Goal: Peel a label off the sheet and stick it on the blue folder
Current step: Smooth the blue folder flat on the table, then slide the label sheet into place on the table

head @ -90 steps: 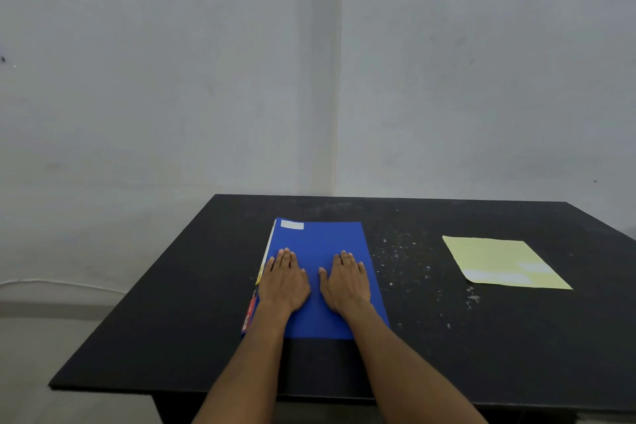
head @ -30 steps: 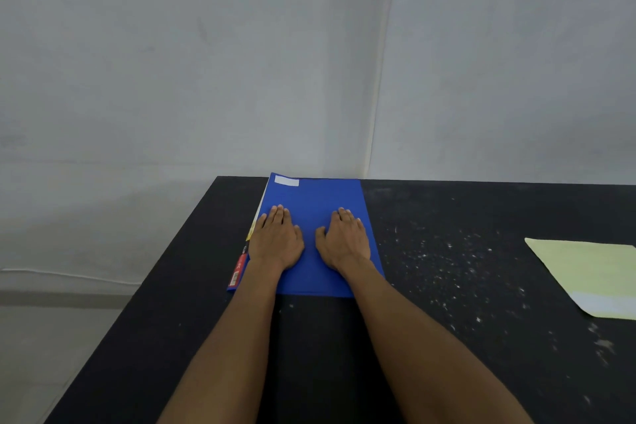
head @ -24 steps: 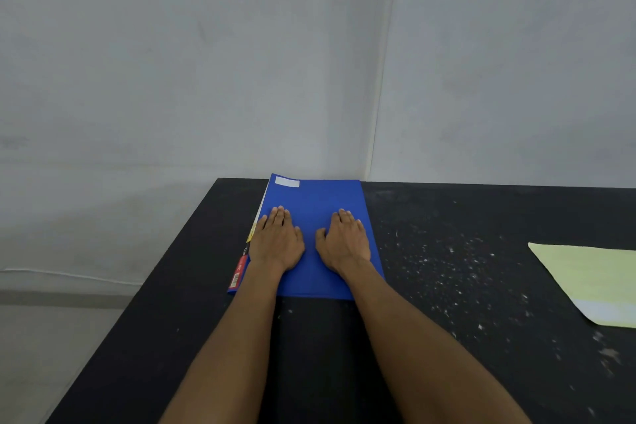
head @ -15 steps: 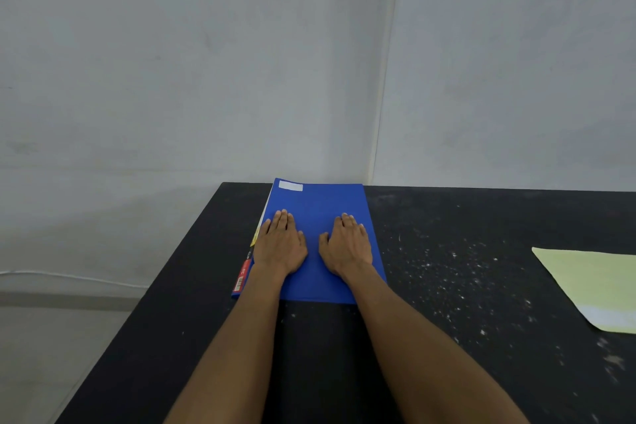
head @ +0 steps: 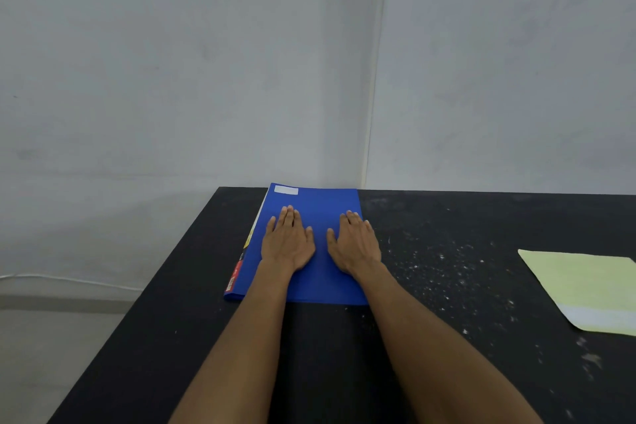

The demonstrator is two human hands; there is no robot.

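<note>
On the black table (head: 447,286) the blue folder (head: 320,203), white label (head: 286,190) at its far corner, is being pressed flat by the spread left hand (head: 287,243) and right hand (head: 354,244), the label sheet (head: 585,286) lying well apart

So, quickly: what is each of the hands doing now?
Left hand: open, flat on the blue folder, holding nothing.
Right hand: open, flat on the folder, holding nothing.

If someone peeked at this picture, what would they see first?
Probably the bright blue folder on the black table, with the left hand and the right hand lying flat on it. Next, the pale yellow label sheet off to the right, and a small white label at the folder's far corner.
</note>
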